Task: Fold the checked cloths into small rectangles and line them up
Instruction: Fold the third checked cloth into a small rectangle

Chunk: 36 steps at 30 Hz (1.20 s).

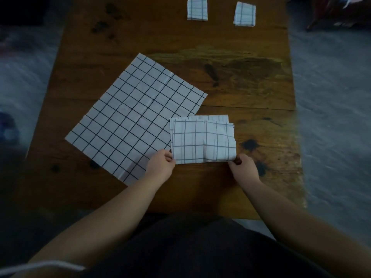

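A partly folded checked cloth (202,140) lies on the wooden table (230,87) in front of me, several layers thick. My left hand (160,164) pinches its near left corner. My right hand (244,166) pinches its near right corner. A larger checked cloth (132,119) lies spread flat and turned at an angle to the left, its right corner tucked under the folded one. Two small folded checked rectangles (197,9) (245,14) sit side by side at the table's far edge.
Grey floor surrounds the table on both sides. A dark red object (333,13) stands on the floor at the far right. Dark knots mark the wood near my right hand.
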Motion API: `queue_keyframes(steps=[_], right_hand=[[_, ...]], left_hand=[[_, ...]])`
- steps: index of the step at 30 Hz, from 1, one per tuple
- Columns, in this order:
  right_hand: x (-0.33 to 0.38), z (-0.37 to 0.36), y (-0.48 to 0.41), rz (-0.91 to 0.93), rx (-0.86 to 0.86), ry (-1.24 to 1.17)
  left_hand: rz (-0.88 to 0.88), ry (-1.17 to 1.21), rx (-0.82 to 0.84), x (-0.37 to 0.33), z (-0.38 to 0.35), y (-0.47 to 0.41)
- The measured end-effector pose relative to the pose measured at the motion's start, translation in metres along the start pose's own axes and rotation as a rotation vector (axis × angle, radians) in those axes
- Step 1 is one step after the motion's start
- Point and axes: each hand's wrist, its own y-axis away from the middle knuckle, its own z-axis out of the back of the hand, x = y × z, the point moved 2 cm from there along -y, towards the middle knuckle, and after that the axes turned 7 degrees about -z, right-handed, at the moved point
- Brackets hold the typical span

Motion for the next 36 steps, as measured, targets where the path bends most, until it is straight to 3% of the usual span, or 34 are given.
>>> queue_keyframes(steps=[6,19,22,25,27,31,36], right_hand=[[0.007,0.001,-0.003,0.02,0.005,-0.083],[-0.001,0.009,-0.002,0.061,0.042,0.216],[-0.001,0.007,0.005,0.094,-0.021,0.114],[0.005,0.006,0.022,0.186,-0.103,0.044],[0.007,0.004,0.033,0.356,-0.124,0.18],[0.005,-0.02,0.052,0.722,-0.032,0.546],[-0.006,-0.054,0.056,0.786,0.05,0.783]], left_hand=[[0.122,0.111,-0.024,-0.002,0.0,-0.009],[0.088,-0.022,-0.044,0.01,0.007,-0.005],[0.035,-0.017,-0.065,0.011,0.006,0.002],[-0.097,-0.151,-0.127,0.003,0.01,0.018],[-0.301,-0.315,-0.141,-0.006,0.009,0.029],[-0.669,-0.498,0.061,-0.017,-0.014,0.047],[-0.691,-0.732,0.227,-0.009,-0.052,0.053]])
